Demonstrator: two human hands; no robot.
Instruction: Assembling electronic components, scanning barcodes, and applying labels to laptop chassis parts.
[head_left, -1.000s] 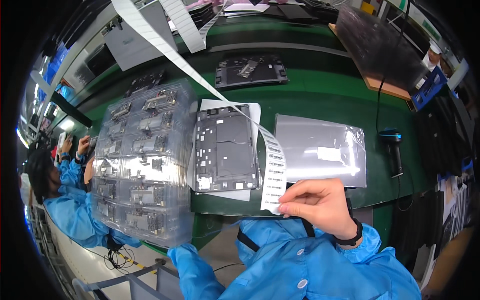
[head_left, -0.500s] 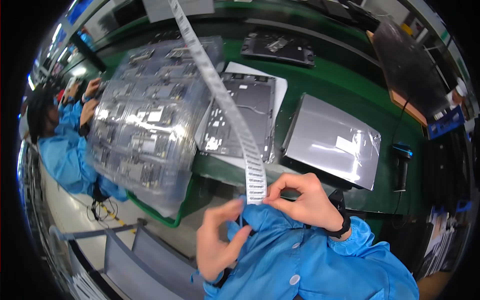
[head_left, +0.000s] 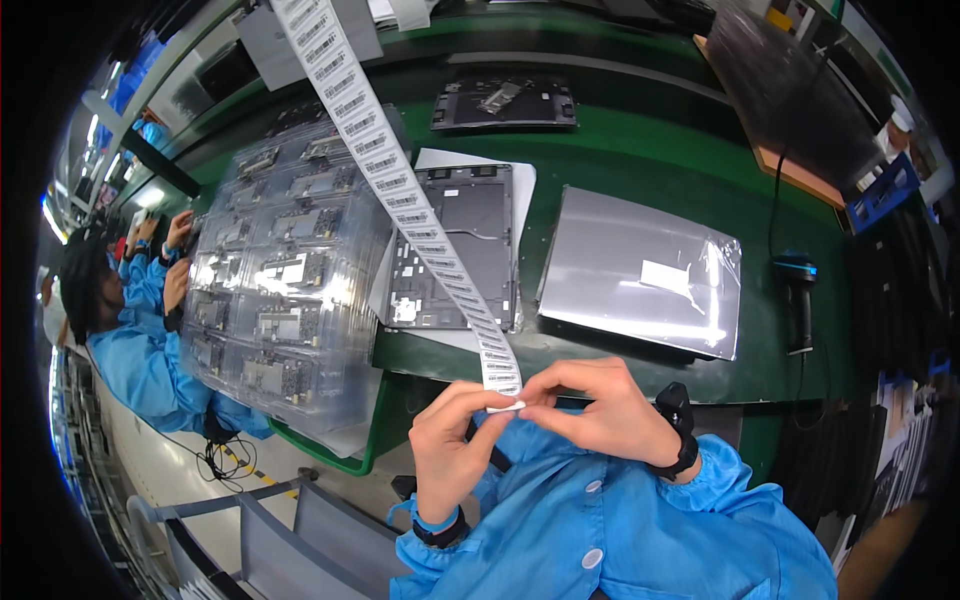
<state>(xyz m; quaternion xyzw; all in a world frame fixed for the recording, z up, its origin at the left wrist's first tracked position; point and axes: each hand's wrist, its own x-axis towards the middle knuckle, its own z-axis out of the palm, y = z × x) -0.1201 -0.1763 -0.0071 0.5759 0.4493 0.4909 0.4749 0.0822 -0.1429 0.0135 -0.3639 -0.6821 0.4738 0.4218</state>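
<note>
A long white strip of barcode labels (head_left: 365, 135) hangs from the upper left down to my hands in front of my chest. My left hand (head_left: 450, 445) pinches the strip's lower end between thumb and fingertips. Close against it, my right hand (head_left: 605, 408) pinches the same end from the right; the strip is bent over at the fingertips. Behind the strip a dark open laptop housing (head_left: 462, 210) lies on a white sheet (head_left: 524, 185). To its right rests a grey flat panel (head_left: 625, 235) wrapped in clear film with a white label on it.
Clear plastic trays (head_left: 345, 245) with circuit boards are stacked at left. Another dark housing (head_left: 515, 105) lies on the green bench (head_left: 650, 155). A barcode scanner (head_left: 798, 300) is at right, near a blue bin (head_left: 885, 195). A co-worker in blue (head_left: 145, 360) works beyond the trays.
My left hand has moved up and right and now pinches the strip's end beside my right hand. The strip has turned its printed face more toward me, and the view has shifted slightly.
</note>
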